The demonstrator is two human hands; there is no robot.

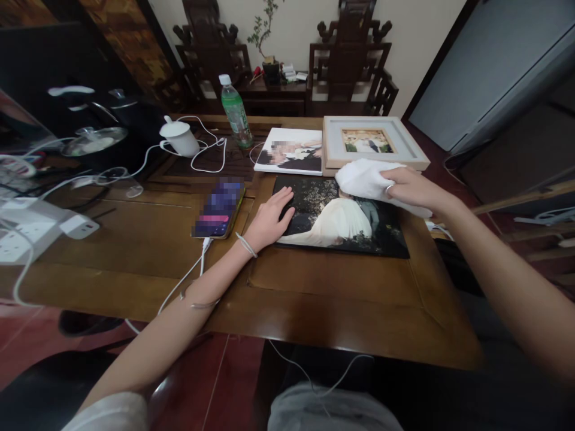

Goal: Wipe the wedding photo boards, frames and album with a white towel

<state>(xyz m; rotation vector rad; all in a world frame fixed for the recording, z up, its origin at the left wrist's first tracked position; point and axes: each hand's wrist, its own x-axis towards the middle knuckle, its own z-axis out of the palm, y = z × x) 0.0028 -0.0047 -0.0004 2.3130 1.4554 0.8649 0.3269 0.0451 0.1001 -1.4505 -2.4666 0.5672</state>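
Observation:
A dark photo panel (314, 230) showing a figure in a long white dress lies flat on the wooden table (314, 299). My left hand (268, 220) rests on its left edge, fingers stretched out and holding nothing. At the panel's upper right, my right hand (411, 187) grips a white cloth (366, 179). The cloth covers that corner and the top of the picture, and it hangs past the panel's right side. My right fingertips are partly hidden in the cloth's folds.
Behind the panel lie a white-edged photo print (291, 152) and a light wooden picture frame (332, 149). Leftward are a charging phone (218, 209), a green-labelled bottle (236, 117), a lidded white cup (179, 137), a pot (96, 143), loose cables and a white power strip (31, 230).

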